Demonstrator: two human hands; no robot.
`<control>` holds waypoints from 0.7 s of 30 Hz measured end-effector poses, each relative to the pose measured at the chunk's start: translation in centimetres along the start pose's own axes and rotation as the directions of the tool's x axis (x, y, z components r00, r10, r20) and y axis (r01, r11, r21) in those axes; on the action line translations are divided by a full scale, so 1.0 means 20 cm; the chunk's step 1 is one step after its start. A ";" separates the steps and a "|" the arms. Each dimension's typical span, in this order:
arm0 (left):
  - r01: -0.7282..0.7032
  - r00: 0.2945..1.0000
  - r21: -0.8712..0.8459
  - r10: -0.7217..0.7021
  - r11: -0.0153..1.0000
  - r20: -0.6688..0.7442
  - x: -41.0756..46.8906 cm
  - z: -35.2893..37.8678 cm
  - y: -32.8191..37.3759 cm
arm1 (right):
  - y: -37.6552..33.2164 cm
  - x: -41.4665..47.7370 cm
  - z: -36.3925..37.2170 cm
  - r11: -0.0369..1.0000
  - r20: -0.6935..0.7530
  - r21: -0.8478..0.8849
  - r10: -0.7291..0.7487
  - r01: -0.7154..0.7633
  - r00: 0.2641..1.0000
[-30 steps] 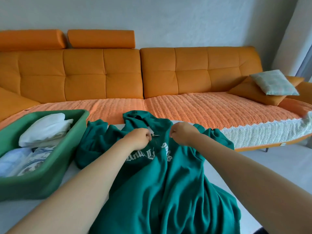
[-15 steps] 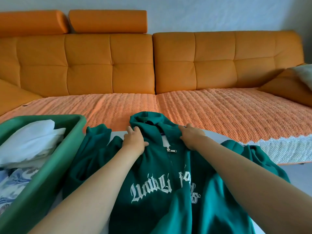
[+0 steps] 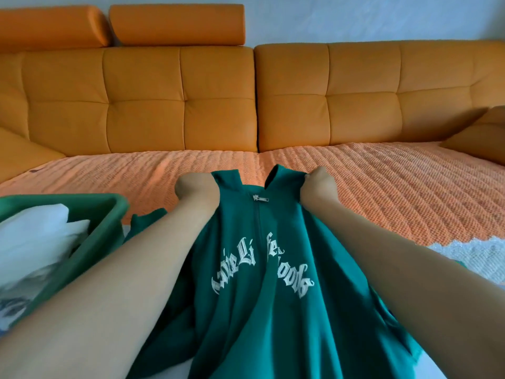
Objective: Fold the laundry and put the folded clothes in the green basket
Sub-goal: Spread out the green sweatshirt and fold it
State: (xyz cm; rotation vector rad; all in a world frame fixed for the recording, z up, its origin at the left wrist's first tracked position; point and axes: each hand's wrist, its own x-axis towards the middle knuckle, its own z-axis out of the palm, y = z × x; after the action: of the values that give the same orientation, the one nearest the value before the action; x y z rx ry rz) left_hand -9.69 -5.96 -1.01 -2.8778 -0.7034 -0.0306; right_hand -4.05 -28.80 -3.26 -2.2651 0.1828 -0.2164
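Hands grip fabric: left hand [image 3: 195, 187] and right hand [image 3: 318, 184] each clench curled fingers on the collar sides of the teal zip-up hoodie with white lettering [image 3: 262, 269], stretched front-up before the orange leather sofa [image 3: 180, 105]. Spreading looks like the step in hand; next it needs laying flat, sleeves folded, before the green plastic basket [image 3: 114, 212] at left.

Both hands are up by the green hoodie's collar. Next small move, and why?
Probably draw the hoodie taut and lay it flat. The left hand and right hand grip it either side of the collar, and its zipper pull sits at the top, but the body below is creased and bunched.
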 end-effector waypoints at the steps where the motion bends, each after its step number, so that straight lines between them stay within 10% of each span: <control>1: 0.038 0.999 -0.129 -0.037 0.991 0.008 0.06 0.00 0.00 | -0.03 0.03 0.01 0.999 -0.033 0.043 0.020 -0.018 0.999; 5: 0.133 0.988 -0.514 -0.154 0.848 0.002 0.20 0.03 -0.01 | -0.07 0.11 0.07 0.988 -0.036 0.118 -0.101 0.104 0.994; 11: 0.076 0.995 -0.522 -0.027 0.850 0.100 0.15 0.21 0.02 | 0.12 0.09 0.20 0.913 0.612 -0.228 -0.137 0.339 0.779; 16: -0.270 0.958 -0.329 0.218 0.905 -0.187 0.00 0.19 0.21 | 0.21 0.09 0.03 0.979 0.424 -0.085 -0.132 0.184 0.896; 21: -0.561 0.819 -0.341 0.565 0.755 -0.096 -0.23 0.07 0.48 | 0.42 0.06 -0.28 0.773 0.331 -0.630 0.190 0.067 0.924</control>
State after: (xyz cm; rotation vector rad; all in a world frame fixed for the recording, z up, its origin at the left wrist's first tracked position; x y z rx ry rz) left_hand -9.42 -16.31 -4.24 -3.3101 0.2351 -0.0630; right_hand -4.67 -38.60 -5.90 -2.9154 0.1365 0.3900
